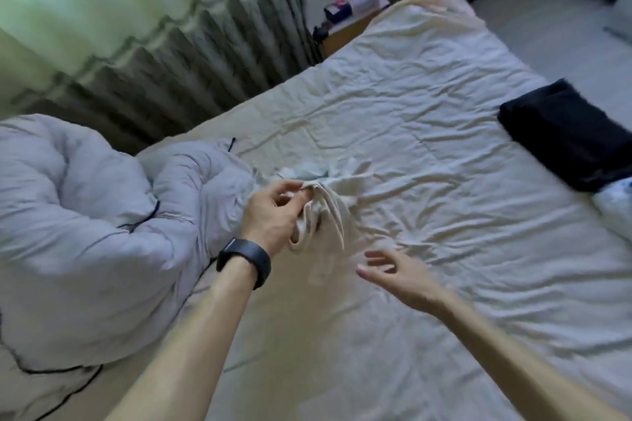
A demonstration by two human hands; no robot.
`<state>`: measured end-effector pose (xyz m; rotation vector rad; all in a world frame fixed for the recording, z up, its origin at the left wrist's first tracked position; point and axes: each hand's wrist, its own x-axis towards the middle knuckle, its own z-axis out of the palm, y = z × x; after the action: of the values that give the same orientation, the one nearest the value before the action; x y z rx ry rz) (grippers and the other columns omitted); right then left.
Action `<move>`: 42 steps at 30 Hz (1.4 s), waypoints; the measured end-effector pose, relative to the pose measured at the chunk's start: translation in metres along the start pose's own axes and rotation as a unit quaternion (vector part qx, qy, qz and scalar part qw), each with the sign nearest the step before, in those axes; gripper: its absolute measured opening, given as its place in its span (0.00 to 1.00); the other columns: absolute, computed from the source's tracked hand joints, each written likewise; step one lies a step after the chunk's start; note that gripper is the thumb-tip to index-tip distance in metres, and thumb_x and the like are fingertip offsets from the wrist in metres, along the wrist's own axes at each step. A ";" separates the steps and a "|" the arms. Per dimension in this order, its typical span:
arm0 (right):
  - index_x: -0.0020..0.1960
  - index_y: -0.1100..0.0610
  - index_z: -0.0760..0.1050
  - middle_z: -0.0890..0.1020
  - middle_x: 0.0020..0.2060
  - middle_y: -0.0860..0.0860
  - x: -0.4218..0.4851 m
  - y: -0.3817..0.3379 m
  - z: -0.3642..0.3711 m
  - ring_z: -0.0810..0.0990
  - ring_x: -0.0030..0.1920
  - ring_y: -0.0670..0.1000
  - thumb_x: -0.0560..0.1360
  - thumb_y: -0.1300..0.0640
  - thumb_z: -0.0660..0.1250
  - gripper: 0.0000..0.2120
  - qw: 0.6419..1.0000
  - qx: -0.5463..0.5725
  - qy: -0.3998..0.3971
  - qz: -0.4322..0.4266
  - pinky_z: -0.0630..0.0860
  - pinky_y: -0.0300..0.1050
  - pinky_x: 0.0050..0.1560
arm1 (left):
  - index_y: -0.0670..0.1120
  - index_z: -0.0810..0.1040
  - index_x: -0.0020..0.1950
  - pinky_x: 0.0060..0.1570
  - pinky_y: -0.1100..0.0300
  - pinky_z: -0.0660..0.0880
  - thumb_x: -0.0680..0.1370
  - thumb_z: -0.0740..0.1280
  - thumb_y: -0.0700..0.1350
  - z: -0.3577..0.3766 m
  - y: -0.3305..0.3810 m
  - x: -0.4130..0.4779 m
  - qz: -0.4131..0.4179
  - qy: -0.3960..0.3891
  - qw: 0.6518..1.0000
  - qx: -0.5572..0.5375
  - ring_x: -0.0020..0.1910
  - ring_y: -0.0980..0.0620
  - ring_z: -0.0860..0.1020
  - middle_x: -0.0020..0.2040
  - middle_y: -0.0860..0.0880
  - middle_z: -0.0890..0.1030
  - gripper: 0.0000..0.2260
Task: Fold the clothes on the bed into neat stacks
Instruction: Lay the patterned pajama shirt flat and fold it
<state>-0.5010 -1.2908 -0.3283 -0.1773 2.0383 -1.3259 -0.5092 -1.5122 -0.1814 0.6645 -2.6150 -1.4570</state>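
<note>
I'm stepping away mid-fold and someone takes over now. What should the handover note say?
Left hand grips a bunched cream garment, held partly up off the bed.
Right hand open beside it, holding nothing.
Done: a black folded garment lies at the bed's right edge.
Left: spread and fold the cream garment, then the pale blue cloth behind it.

A cream sheet (427, 120) is seen on the bed. The quilt (85, 215) is pale grey with thin black lines. The folded pile (567, 133) is black. The curtain (102, 10) is green.
</note>
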 end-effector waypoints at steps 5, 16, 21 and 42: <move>0.60 0.35 0.77 0.83 0.53 0.34 -0.150 -0.097 0.036 0.85 0.46 0.42 0.61 0.21 0.72 0.32 0.990 0.046 0.080 -0.109 0.81 0.42 0.50 | 0.52 0.84 0.43 0.38 0.65 0.77 0.76 0.74 0.49 -0.043 0.064 -0.092 -0.012 -0.048 0.996 -0.078 0.35 0.57 0.81 0.36 0.52 0.85 0.03; 0.40 0.45 0.81 0.86 0.34 0.50 -0.348 -0.230 0.105 0.87 0.34 0.54 0.80 0.48 0.69 0.10 0.936 0.080 0.251 -0.235 0.80 0.49 0.35 | 0.50 0.81 0.56 0.35 0.61 0.79 0.80 0.69 0.49 -0.185 0.084 -0.298 0.064 -0.082 0.959 -0.262 0.38 0.56 0.83 0.47 0.46 0.85 0.07; 0.43 0.54 0.80 0.86 0.37 0.52 -0.416 -0.279 0.114 0.87 0.37 0.54 0.82 0.52 0.67 0.11 0.913 0.213 0.248 -0.244 0.83 0.45 0.35 | 0.53 0.71 0.64 0.43 0.67 0.76 0.73 0.70 0.66 -0.194 0.046 -0.398 0.118 0.021 0.956 -0.269 0.50 0.61 0.82 0.56 0.54 0.81 0.26; 0.46 0.58 0.75 0.84 0.44 0.56 -0.511 -0.269 0.071 0.87 0.42 0.53 0.83 0.55 0.64 0.09 0.847 0.328 0.333 -0.255 0.84 0.45 0.39 | 0.49 0.79 0.65 0.49 0.56 0.75 0.78 0.70 0.53 -0.178 0.028 -0.486 0.199 0.029 0.962 0.186 0.53 0.43 0.81 0.54 0.45 0.84 0.17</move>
<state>-0.1385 -1.2366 0.1236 0.0824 1.9643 -2.6458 -0.0311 -1.4436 0.0076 0.1727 -2.7839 -0.8323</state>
